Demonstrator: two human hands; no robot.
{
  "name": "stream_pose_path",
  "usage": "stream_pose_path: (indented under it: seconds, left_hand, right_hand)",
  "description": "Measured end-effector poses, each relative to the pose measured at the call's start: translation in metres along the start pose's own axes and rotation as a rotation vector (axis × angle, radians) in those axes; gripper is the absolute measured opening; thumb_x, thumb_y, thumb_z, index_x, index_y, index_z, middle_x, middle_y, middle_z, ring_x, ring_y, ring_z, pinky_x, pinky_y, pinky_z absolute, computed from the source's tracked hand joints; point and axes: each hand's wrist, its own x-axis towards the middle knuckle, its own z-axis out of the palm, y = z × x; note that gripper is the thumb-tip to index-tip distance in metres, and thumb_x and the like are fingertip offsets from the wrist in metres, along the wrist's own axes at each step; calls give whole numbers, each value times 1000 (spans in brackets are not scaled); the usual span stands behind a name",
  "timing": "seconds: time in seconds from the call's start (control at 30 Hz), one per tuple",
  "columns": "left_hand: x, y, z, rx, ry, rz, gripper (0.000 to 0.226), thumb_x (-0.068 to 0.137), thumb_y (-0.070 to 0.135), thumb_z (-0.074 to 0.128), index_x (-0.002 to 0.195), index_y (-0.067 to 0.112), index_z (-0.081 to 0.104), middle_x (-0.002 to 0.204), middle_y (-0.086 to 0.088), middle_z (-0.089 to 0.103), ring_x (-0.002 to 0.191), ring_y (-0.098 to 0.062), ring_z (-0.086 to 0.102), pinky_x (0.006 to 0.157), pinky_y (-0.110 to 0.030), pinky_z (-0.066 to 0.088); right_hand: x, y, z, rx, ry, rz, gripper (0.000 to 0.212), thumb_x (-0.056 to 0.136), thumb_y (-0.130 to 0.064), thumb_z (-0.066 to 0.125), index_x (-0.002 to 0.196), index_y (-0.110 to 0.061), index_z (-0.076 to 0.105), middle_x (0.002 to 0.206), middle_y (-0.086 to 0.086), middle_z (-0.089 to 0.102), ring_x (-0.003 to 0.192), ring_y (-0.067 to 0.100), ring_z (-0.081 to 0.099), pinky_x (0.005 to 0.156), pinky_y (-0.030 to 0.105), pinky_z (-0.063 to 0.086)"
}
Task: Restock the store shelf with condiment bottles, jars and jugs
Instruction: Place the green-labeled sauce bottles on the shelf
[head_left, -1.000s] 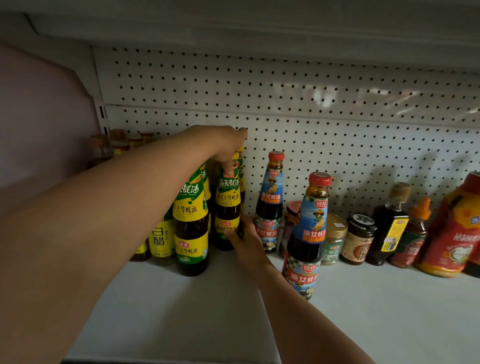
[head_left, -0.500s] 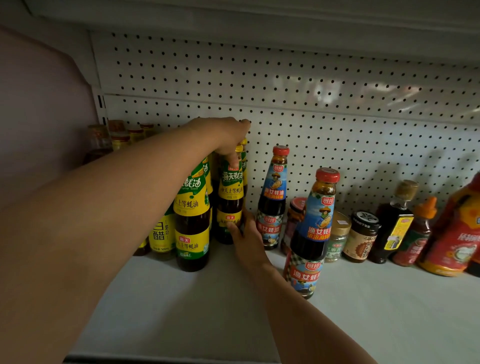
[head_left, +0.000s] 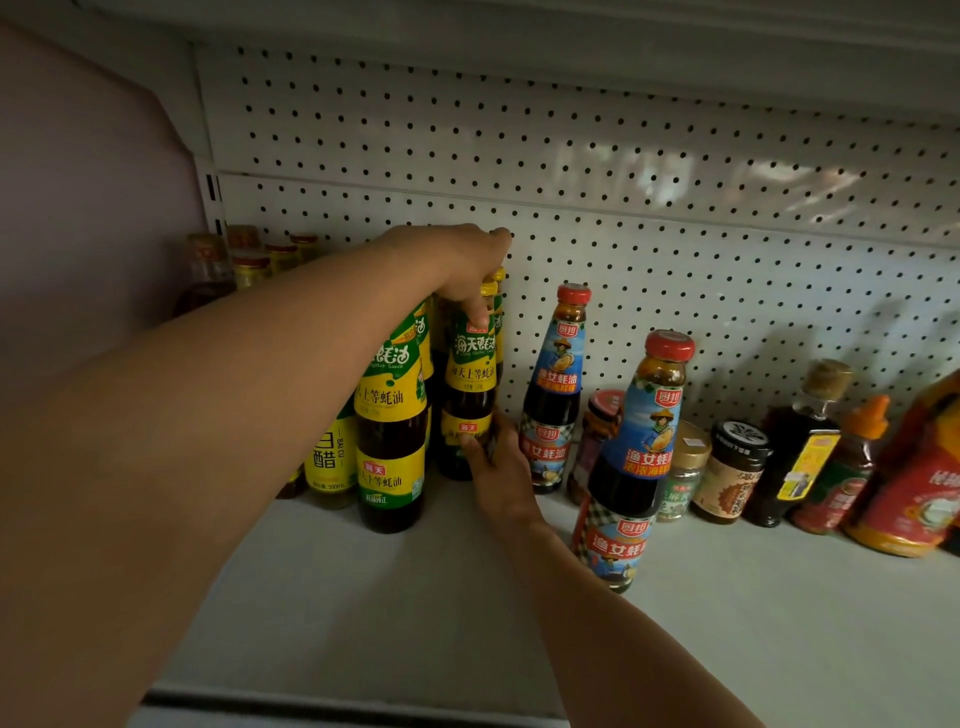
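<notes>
On the white shelf (head_left: 727, 623), close to the perforated metal back panel (head_left: 675, 260), both hands hold one upright oyster sauce bottle (head_left: 470, 395). It is dark glass, slim and round, with a glossy green and yellow label and a yellow cap; its long axis runs straight up, cap toward the shelf above, label facing the camera. The left hand (head_left: 457, 265) comes over from the left and grips the neck and cap from above, thumb pressed down the front of the neck. The right hand (head_left: 498, 467) wraps the base from the right, fingers curled round the lower label.

Just left and nearer the shelf's front edge stands a matching bottle (head_left: 392, 441) with the same label, partly hidden by the left forearm. Behind that is a pale yellow vinegar bottle (head_left: 332, 462), and further back left a cluster of small bottles with yellow and red caps (head_left: 249, 260), dim and blurred.

To the right stand two dark bottles with blue labels and red caps: one near the back panel (head_left: 556, 395), one nearer the front (head_left: 639, 457), both upright. Between and behind them sits a red-lidded jar (head_left: 597, 441). Further right along the back are a small gold-lidded jar (head_left: 685, 473), a squat black-lidded jar (head_left: 732, 473), a dark square-shouldered bottle with a tan cap (head_left: 802, 441), an orange-capped bottle (head_left: 847, 467) and a large red and orange jug (head_left: 919, 483) cut by the frame edge.
</notes>
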Motion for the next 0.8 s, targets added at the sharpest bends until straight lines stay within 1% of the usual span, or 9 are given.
stream_pose_path:
  seconds: [0.13,0.3,0.37,0.47,0.6,0.67,0.73,0.8]
  left_hand:
    - [1,1,0,15,3,2,79,77,30,82,135,8,33,124,-15,54,104,-28,54,77,-37,46]
    - [2,1,0,24,5,4,80,78,30,82,136,7,32,125,-16,54,103,-27,54,77,-36,45]
    - [2,1,0,23,9,-2,80,78,30,81,136,7,31,124,-16,54,98,-25,51,75,-36,44]
    - [3,2,0,23,7,-13,81,78,30,81,136,6,31,124,-17,53,96,-25,49,74,-36,43]
    - [4,4,0,35,-3,-23,83,78,29,82,138,6,29,124,-17,53,94,-24,48,73,-36,42]
    - [4,4,-1,43,-12,-28,86,77,29,83,139,7,27,125,-16,54,97,-25,50,75,-37,44]
    - [4,6,0,56,-23,-33,90,77,29,83,141,7,24,128,-17,54,104,-28,54,79,-38,47]
    - [4,7,1,94,-19,-44,92,77,30,83,142,7,22,127,-17,55,106,-30,56,77,-38,47]
  right_hand:
    - [-1,-2,0,-10,2,-1,48,102,-25,59,146,-18,41,132,-7,55,124,7,51,99,22,41]
    - [-1,-3,0,-19,-9,7,50,103,-26,56,149,-17,38,139,-2,55,125,7,49,101,23,40]
    - [-1,-4,0,-21,-14,7,50,103,-26,55,149,-18,38,141,-1,55,125,8,50,103,25,41]
    - [-1,-4,0,-19,-19,12,49,104,-28,54,149,-20,37,141,-2,54,126,9,50,107,30,43]
    - [-2,-6,-1,-7,-29,21,50,104,-29,54,150,-22,36,136,-9,52,126,7,48,103,25,39]
    - [-3,-7,-2,-13,-33,15,51,104,-31,54,150,-22,37,138,-7,52,126,7,47,103,25,38]
    - [-4,-7,-3,-27,-28,31,51,103,-32,55,150,-21,37,138,-6,52,123,5,46,101,23,37]
    - [-4,-7,-2,-48,-20,38,52,103,-32,56,150,-20,38,141,-3,53,123,6,46,100,23,37]
